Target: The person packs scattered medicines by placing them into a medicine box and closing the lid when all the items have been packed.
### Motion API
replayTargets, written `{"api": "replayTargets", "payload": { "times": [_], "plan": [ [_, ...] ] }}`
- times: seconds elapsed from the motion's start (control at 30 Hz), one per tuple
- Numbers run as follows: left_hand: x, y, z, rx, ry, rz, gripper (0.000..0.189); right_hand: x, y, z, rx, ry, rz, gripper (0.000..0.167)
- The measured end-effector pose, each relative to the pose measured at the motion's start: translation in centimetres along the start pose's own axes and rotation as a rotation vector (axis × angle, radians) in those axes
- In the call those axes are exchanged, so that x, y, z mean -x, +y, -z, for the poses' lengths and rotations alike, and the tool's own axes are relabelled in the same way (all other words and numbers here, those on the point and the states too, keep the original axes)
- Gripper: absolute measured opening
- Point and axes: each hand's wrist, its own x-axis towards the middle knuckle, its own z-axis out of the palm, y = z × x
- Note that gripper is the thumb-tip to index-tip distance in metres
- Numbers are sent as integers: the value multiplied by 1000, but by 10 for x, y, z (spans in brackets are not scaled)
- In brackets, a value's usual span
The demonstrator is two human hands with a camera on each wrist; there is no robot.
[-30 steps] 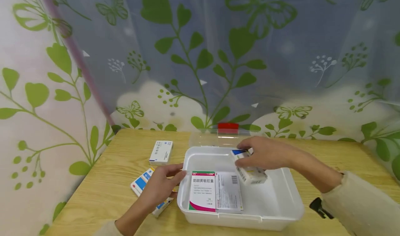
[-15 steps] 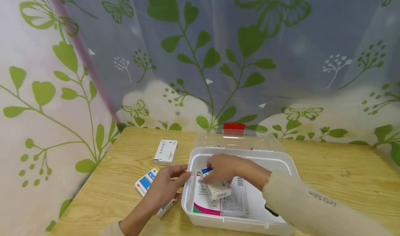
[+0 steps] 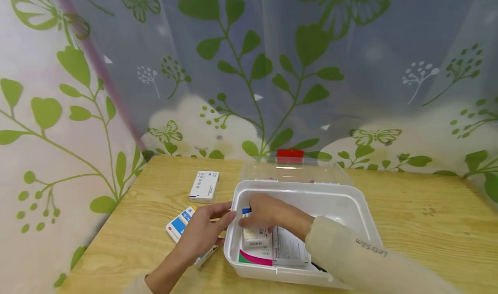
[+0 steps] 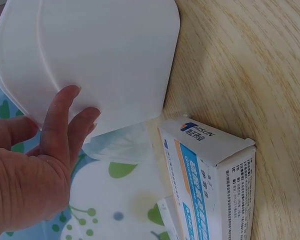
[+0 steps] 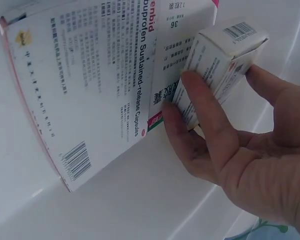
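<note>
My right hand [image 3: 268,214] pinches a small white medicine box [image 5: 225,62] between thumb and fingers, down inside the left part of a white plastic storage box [image 3: 288,274]. Under it lies a flat medicine box with a green and magenta border [image 3: 256,258], partly covered. Beside that lies an ibuprofen capsule box [image 5: 100,75], with a barcode at its corner. My left hand [image 3: 204,229] grips the storage box's left side, its thumb at the rim and its fingers [image 4: 62,107] on the outer wall.
Left of the storage box, blue-and-white medicine boxes [image 4: 205,175] lie partly behind my left hand. Farther back lies a white medicine box [image 3: 204,186] on the wooden table [image 3: 420,225]. The clear lid with a red latch [image 3: 289,156] lies open behind, near a patterned curtain [image 3: 218,125].
My right hand has carried the small medicine box leftward and down, from the storage box's middle to over the green-and-magenta box. My left hand keeps its hold on the storage box's side.
</note>
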Motion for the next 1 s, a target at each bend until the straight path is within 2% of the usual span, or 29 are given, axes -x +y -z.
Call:
{"api": "replayTargets", "payload": {
  "times": [0.27, 0.37, 0.53, 0.67, 0.9, 1.0],
  "plan": [
    [-2, 0, -4, 23, -21, -2, 43, 8, 9, 8, -81, -40, -2, 32],
    [-2, 2, -5, 12, -27, 5, 43, 14, 13, 15, -43, -57, -6, 32],
    [-1, 2, -3, 4, -31, 23, 43, 32, 17, 36, 88, -127, 77, 36],
    [0, 3, -2, 7, -13, 39, 43, 49, 22, 57, 61, -165, 115, 50],
    [0, 3, -3, -8, 29, 73, 42, 76, 47, 90, 67, -86, 202, 53],
    [-1, 3, -5, -11, 29, 78, 42, 92, 66, 104, 22, -31, 230, 52]
  ]
}}
